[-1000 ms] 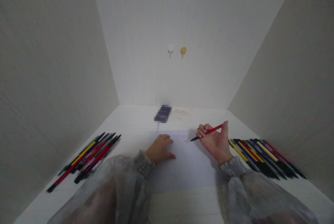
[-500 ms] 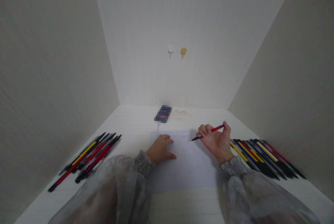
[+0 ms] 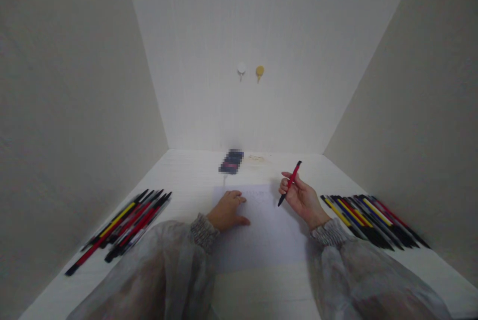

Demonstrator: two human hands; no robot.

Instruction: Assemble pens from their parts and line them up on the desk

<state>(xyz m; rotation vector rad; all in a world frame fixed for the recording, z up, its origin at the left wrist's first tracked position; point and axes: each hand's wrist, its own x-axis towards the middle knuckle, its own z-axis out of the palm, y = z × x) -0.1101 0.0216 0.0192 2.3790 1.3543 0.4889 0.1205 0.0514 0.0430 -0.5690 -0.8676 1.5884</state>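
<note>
My right hand is closed around a red pen with a black tip. The pen stands steeply, its tip pointing down at the right edge of a white sheet of paper. My left hand rests on the paper's upper left part, fingers curled down onto the sheet with the thumb out. Faint writing shows near the top of the paper. Both arms wear loose grey sleeves with knitted cuffs.
A row of red, yellow and black pens lies at the left on the white table. Another row of pens lies at the right. A dark blurred object sits at the back. Two wall hooks hang above. Walls close in on three sides.
My right hand has turned the red pen from lying nearly flat to standing steeply, tip down, and shifted slightly left. My left hand stays on the paper.
</note>
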